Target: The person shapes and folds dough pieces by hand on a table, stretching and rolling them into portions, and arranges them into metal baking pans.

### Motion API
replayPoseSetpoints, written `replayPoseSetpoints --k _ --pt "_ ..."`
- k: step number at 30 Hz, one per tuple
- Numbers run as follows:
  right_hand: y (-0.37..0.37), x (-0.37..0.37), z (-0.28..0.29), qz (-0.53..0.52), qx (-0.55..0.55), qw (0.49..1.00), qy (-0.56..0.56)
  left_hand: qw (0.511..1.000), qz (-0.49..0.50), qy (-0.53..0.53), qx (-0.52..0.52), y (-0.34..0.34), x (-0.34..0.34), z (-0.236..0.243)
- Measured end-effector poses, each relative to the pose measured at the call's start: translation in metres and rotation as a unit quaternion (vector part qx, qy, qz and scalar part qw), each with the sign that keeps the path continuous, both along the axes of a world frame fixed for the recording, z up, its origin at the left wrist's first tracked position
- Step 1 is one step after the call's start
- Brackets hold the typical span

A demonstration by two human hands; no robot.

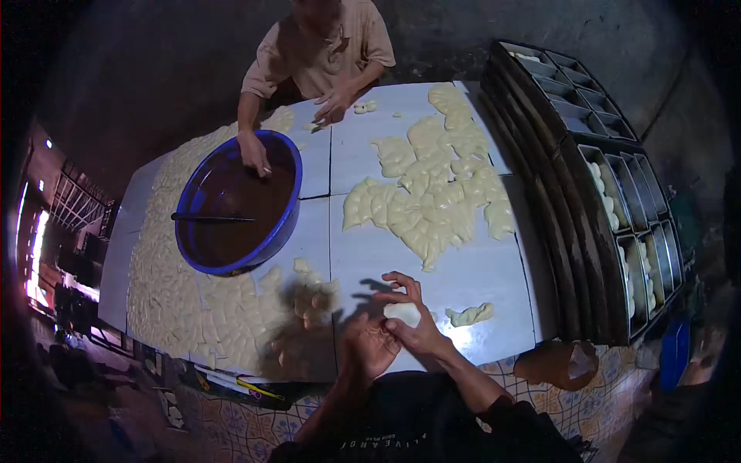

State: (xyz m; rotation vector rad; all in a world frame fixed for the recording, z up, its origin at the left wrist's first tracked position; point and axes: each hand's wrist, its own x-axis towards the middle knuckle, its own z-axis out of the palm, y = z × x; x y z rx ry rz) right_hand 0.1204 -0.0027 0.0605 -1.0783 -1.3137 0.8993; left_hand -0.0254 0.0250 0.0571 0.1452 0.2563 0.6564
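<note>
- At the near edge of the counter (498, 270): a pale dough piece (402, 314) sits in the right hand (423, 333), seemingly clear of the surface.
- Right grip: closed lightly, thumb on the near side of the dough, fingers curved round its far side, some of them spread.
- Left hand (373, 345): just beside it, palm partly turned up, fingers loosely curled; grip part-open, nothing seen in it. Contact with the dough: cannot tell.
- Handling, judged: dough looks soft, so light, even pressure; cup it with the left palm, work with the thumb, avoid deep dents or thinning one side.
- Shaped dough strip (471, 315) lies right of the right wrist; keep that forearm from sweeping it.
- Edges: near rim runs just under the wrists; dark seams cross the surface. Right side is bounded by stacked tins (571, 224).
- Open room: bare patch ahead of the fingers, up to the overlapping dough pieces (432, 208). Leftward is tighter: dough bed (166, 293), then blue basin (279, 235).
- Far side: co-worker's hand (253, 154) over the basin; well apart.
</note>
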Motion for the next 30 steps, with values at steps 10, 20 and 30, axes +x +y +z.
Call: replayPoseSetpoints --k 10,20,30 --pt "0.02 0.012 -0.041 0.017 -0.062 0.973 0.222 0.561 0.223 0.633 0.485 0.279 -0.054 0.063" --pt "0.029 -0.007 -0.06 0.013 -0.098 0.955 0.279 0.648 -0.049 0.683 0.332 0.322 -0.093 0.037" --pt "0.04 -0.009 -0.065 0.054 -0.22 0.832 0.506 0.933 -0.019 0.337 0.129 0.105 -0.001 0.009"
